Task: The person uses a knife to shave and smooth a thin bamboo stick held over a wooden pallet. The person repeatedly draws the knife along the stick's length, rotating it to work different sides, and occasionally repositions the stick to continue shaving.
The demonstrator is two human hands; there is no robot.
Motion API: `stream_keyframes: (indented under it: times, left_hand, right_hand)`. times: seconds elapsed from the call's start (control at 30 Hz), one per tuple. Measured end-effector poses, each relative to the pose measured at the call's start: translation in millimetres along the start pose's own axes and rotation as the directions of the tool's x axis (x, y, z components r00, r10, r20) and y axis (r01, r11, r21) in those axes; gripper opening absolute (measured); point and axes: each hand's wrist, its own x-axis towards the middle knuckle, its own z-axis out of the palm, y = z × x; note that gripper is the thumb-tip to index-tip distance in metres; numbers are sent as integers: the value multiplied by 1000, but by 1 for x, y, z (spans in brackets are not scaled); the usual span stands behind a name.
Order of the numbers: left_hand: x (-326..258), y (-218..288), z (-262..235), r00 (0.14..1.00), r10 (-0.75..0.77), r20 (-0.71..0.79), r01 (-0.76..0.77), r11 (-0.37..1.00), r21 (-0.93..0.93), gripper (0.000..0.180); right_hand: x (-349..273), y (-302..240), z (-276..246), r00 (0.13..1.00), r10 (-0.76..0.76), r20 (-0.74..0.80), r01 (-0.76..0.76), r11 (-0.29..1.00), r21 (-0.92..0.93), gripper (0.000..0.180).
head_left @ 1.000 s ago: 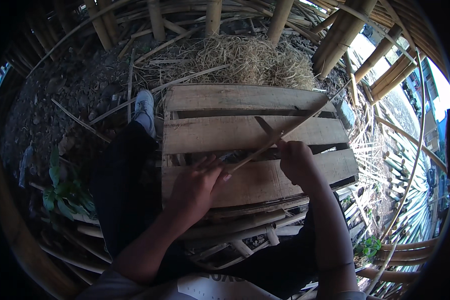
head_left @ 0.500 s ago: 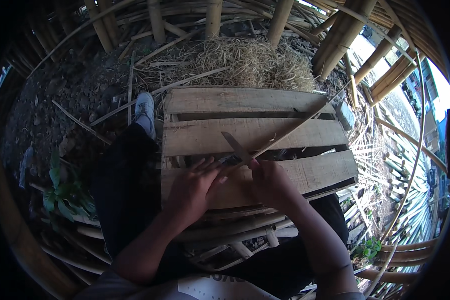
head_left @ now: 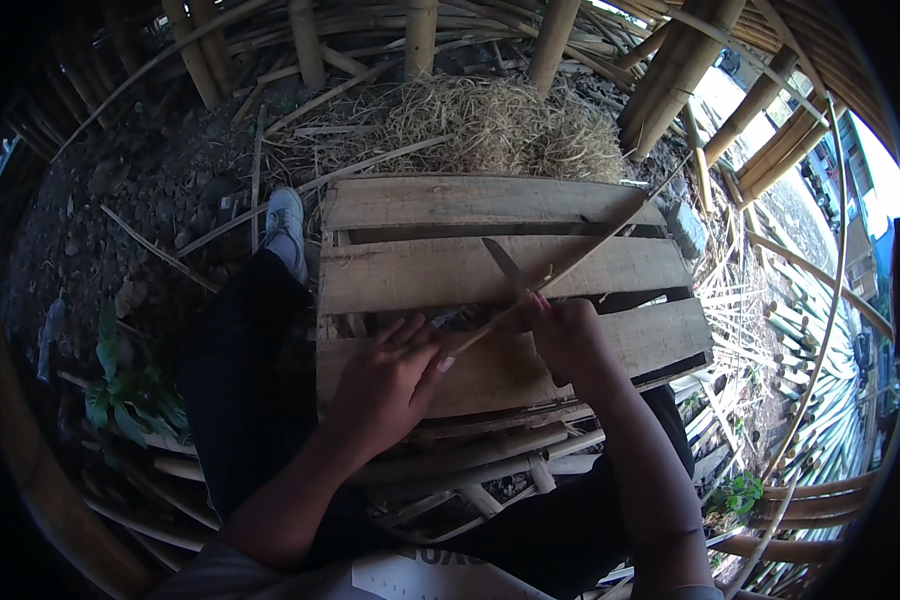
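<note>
A wooden pallet (head_left: 420, 275) lies flat in front of me. My left hand (head_left: 385, 380) rests on its near plank and pinches the low end of a thin bamboo strip (head_left: 590, 250), which slants up to the right across the planks. My right hand (head_left: 565, 335) grips a knife handle; the knife blade (head_left: 502, 262) points up and to the left, crossing the strip. The two hands lie close together at the middle of the pallet.
My left leg in dark trousers, with a pale shoe (head_left: 285, 220), stretches along the pallet's left side. A heap of dry straw (head_left: 500, 125) lies behind the pallet. Bamboo poles (head_left: 690, 60) stand at the back and right; cut strips (head_left: 820, 400) are piled at the right. Green leaves (head_left: 130, 400) grow at the left.
My right hand has slid leftward along the strip toward my left hand, and the knife blade now shows standing across the strip. The left hand stays nearly in place.
</note>
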Motion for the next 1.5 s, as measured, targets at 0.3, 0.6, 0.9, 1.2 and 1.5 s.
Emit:
stream_keyframes:
  times: [0.3,0.6,0.9,1.2,1.5]
  left_hand:
    - [-4,18,-20,995,62,83,-61,998,-10,29]
    - [-9,7,-13,989,114,92,-114,993,-5,31]
    - [-6,0,-6,987,51,154,-37,995,-88,32]
    - [-10,-2,-3,995,17,101,-12,998,-57,35]
    - [-8,-3,-1,996,16,84,-8,995,-101,36]
  right_hand:
    - [19,28,14,964,-159,-214,186,976,112,45]
    - [16,9,-9,984,22,-179,7,986,164,51]
    - [33,33,-63,975,170,-143,-175,984,-23,54]
    - [8,-6,-32,992,84,-94,-100,977,-190,54]
    - [-2,3,-9,999,-48,4,48,984,-173,52]
